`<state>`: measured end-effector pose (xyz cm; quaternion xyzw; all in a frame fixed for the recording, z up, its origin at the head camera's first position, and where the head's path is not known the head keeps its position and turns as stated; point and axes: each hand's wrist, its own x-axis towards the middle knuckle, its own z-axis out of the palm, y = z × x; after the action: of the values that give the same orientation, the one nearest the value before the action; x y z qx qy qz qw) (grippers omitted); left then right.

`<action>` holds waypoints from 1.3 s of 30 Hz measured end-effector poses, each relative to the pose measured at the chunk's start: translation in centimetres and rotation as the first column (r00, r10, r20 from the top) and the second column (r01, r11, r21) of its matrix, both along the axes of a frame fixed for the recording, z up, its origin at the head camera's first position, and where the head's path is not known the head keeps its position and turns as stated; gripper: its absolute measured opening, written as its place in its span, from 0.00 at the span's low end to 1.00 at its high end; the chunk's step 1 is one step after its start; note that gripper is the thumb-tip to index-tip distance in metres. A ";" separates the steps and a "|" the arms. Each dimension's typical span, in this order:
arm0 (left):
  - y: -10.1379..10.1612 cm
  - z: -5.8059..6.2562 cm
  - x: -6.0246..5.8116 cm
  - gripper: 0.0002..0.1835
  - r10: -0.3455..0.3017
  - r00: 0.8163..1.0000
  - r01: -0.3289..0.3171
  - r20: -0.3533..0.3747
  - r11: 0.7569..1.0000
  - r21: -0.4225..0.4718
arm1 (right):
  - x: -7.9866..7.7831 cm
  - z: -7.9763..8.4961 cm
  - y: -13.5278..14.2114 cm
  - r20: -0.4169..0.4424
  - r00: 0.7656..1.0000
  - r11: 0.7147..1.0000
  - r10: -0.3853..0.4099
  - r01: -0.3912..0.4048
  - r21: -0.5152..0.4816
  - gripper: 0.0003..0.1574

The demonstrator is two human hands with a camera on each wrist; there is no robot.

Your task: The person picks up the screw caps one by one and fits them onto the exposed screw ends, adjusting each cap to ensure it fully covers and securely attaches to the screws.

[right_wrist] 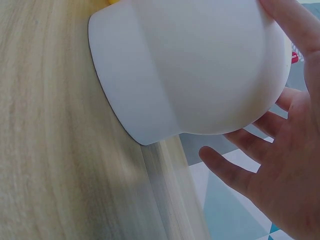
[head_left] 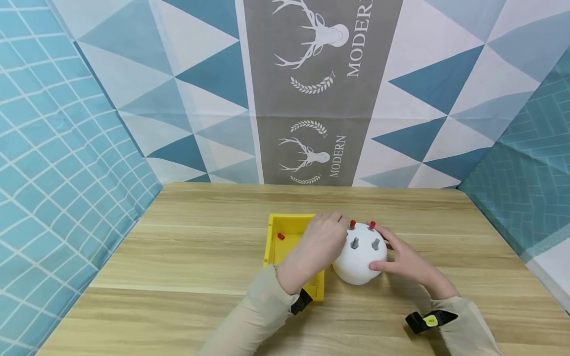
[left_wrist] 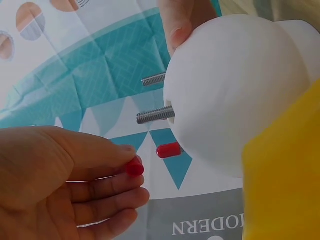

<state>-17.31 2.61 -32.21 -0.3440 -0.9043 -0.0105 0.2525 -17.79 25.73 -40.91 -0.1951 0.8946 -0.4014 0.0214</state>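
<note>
A white round-topped body (head_left: 358,264) stands on the table, with metal threaded studs (left_wrist: 155,115) sticking out of its top. Two studs at the front are bare; red caps (head_left: 372,225) show at the back in the head view. Between thumb and forefinger my left hand (head_left: 322,242) pinches a small red cap (left_wrist: 134,167), just off the studs and near a capped one (left_wrist: 169,150). My right hand (head_left: 403,259) holds the white body from the right, thumb in front and fingers behind. In the right wrist view, its fingers (right_wrist: 245,145) spread along the curved side.
To the left of the white body is a yellow tray (head_left: 272,237), partly covered by my left hand and forearm. One loose red cap (head_left: 281,236) lies inside. Under everything is a wooden table (head_left: 187,257), and patterned cloth (head_left: 307,99) hangs behind it.
</note>
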 end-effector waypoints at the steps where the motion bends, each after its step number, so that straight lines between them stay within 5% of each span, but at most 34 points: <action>1: 0.0 0.0 0.0 0.06 -0.003 1.000 0.003 -0.006 1.000 0.005 | 0.0 0.0 0.0 -0.001 1.000 1.000 0.001 -0.001 -0.002 0.56; 39: 1.6 -0.8 0.1 0.06 -0.046 0.991 0.059 -0.126 0.993 0.100 | -0.1 0.1 0.2 -0.056 0.998 1.000 0.026 -0.025 0.016 0.55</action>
<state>-17.23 4.16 -33.00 -0.3540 -0.8759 -0.0428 0.3251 -17.89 25.95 -40.82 -0.2174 0.8955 -0.3884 0.0028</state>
